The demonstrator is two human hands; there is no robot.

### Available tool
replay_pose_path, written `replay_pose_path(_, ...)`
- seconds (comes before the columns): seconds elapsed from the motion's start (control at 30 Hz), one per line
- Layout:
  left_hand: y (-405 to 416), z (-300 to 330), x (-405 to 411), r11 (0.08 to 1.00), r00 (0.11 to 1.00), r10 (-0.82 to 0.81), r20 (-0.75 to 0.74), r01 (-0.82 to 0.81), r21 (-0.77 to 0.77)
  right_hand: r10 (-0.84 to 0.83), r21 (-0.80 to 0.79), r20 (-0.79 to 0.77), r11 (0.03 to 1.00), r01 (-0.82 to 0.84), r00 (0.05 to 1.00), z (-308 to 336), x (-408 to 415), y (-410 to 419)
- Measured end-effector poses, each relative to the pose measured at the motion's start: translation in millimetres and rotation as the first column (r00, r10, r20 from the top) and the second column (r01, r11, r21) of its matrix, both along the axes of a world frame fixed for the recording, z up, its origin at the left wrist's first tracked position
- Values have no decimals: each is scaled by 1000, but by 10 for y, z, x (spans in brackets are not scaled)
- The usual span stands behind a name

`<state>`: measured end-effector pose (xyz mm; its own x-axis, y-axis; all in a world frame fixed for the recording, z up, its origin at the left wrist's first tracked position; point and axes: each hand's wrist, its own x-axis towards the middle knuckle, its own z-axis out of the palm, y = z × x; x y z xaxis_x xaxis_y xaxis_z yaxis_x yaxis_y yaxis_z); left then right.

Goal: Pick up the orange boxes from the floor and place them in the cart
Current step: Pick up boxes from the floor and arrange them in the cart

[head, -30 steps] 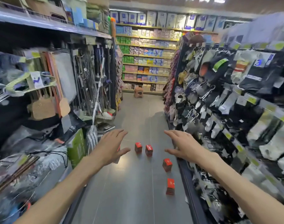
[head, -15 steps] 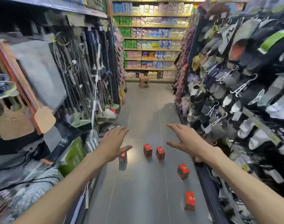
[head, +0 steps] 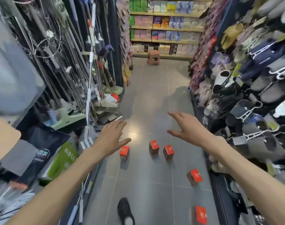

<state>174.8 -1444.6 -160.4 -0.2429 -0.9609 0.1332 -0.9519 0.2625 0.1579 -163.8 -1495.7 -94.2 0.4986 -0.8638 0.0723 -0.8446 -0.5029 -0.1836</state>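
Observation:
Several small orange boxes stand on the grey tiled aisle floor: one (head: 124, 151) just under my left hand, two side by side in the middle (head: 154, 146) (head: 168, 151), one further right (head: 194, 176), and one near the bottom right (head: 200, 215). My left hand (head: 111, 139) hovers above the floor with fingers spread, holding nothing. My right hand (head: 188, 127) is stretched forward, also spread and empty. No cart is in view.
Mops and brooms (head: 89, 75) hang on the left rack, slippers (head: 252, 98) on the right rack, narrowing the aisle. A brown stool (head: 153, 57) stands at the far end before stocked shelves (head: 164, 26). My black shoe (head: 124, 210) steps onto the floor below.
The view has tilted down and come closer to the boxes. Both hands stay spread and empty. A black shoe has come into view at the bottom.

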Motion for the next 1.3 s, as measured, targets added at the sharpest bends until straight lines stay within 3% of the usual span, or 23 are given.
replay_pose_path(0.3, -1713, -1208, 501, 993, 998, 48, -47, -42, 108, -121, 166, 16, 979, 116, 993, -1185, 501, -1666)
replay_pose_path(0.57, -3082, -2913, 834, 963, 981, 170, -92, -145, 229, -178, 279, -70, 941, 190, 982, -2649, 799, -2965)
replay_pose_path(0.73, -3374, -4223, 904, 922, 959, 265, -97, -223, 318, -130, 315, -88, 937, 152, 988, -3701, 870, -3460)
replay_pose_path(1.03, -3335, -6756, 900, 750, 898, 439, 16, -376, 545, -109, 346, -38, 931, 116, 993, -6040, 922, -3808)
replay_pose_path(1.3, -3623, -8231, 853, 620, 812, 576, 96, -510, 596, -130, 450, -70, 881, 147, 989, -7595, 806, -3895)
